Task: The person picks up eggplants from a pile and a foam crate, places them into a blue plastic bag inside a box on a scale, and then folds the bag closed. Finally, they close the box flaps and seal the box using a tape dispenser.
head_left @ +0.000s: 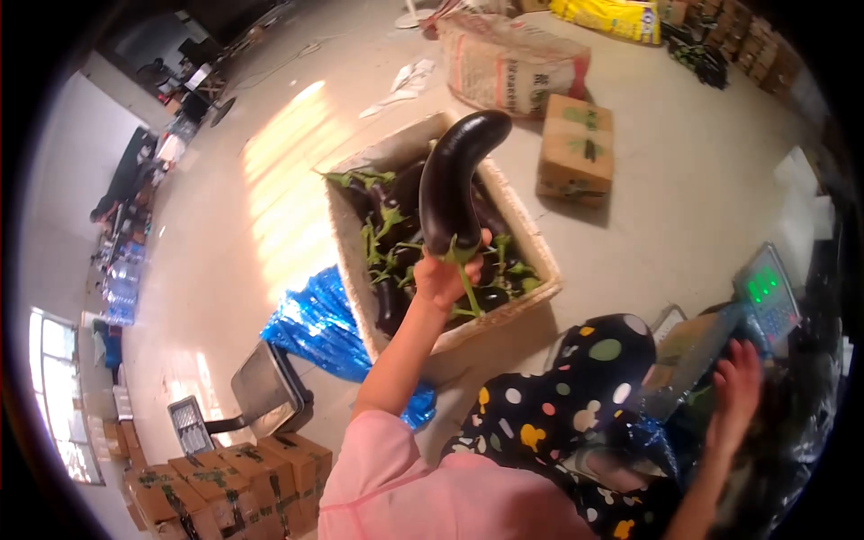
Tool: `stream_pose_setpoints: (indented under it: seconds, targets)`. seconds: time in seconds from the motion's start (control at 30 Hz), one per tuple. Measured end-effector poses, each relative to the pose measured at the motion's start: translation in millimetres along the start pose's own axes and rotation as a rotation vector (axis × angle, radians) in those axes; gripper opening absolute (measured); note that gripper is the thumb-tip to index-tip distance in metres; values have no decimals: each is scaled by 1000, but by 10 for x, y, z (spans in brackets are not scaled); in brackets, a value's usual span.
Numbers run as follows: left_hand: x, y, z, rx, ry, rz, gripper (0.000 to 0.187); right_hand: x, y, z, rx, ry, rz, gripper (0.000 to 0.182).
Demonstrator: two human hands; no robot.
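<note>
My left hand [441,277] is wrapped round the stem end of a large dark purple eggplant [447,184], which stands up from the grip and bends to the right at its tip. Beneath it is a white foam box [531,234] full of more eggplants [382,301] with green stems. On the right, my right hand [738,387] is raised with its fingers apart and nothing in them, slightly blurred. It is nearest to an open carton [693,346] and a scale display [767,286] with green digits.
A taped carton [576,148] and a printed sack [508,67] stand beyond the box. Blue plastic sheeting [328,315] lies to its left. Several cartons [229,490] and a black-framed object [265,387] are at lower left. A yellow sack [612,18] lies far off.
</note>
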State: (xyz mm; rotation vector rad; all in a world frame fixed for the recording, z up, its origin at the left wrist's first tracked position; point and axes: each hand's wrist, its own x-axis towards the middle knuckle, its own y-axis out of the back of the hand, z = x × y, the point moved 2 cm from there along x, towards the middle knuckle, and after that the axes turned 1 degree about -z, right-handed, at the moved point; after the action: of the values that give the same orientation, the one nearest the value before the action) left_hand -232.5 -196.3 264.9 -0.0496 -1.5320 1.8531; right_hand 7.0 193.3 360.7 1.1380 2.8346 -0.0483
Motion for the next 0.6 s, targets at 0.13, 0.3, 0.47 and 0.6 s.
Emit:
stream_pose_setpoints:
  seconds: [0.13,0.3,0.47,0.6]
  targets:
    - [211,-589,-524,185,249,93,72,-230,-501,-288,10,146,-303,47]
    - [307,-1576,-1479,997,299,-69,74,-453,-880,-442,178,399,-332,82]
    - [-28,-1674,-2238,898,444,-255,48,-260,-2,-147,960,-245,-266,71]
    - [-253,-1597,-2587,999,562,-354,40,-251,649,142,1173,-325,-71,64]
